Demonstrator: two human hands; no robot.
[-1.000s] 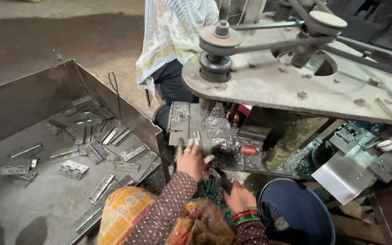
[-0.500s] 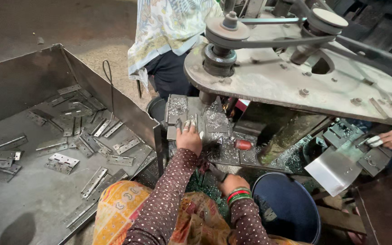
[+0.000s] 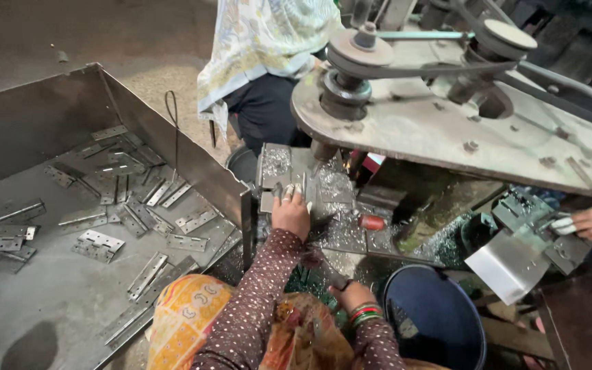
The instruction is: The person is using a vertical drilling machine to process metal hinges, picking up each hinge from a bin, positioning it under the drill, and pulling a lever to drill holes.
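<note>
The big grey machine plate (image 3: pixel 447 137) with its belt and 2 pulleys fills the upper right, and it sits lower and nearer in my view than half a second ago, since my head has tipped forward. To my left the large sheet-metal bin (image 3: pixel 49 123) holds loose grey hinges (image 3: pixel 97 244), scattered flat across its floor. Low on the right stands a dark blue bucket (image 3: pixel 440 315), just beside my right wrist. On the steel counter (image 3: pixel 340 229) under the plate, strewn with bright shavings, my left hand (image 3: pixel 290 214) has stayed reached forward, fingers pressed flat on a hinge piece (image 3: pixel 275 200) at the counter's left end; it holds the piece down rather than closing round it. My right hand (image 3: pixel 352 296) has dropped lower, clenched round a dark handle (image 3: pixel 323 264) near my lap. A small red knob (image 3: pixel 373 222) lies on the counter, right of my left hand. At the far right another person's hand (image 3: pixel 587 223) touches grey metal parts.
</note>
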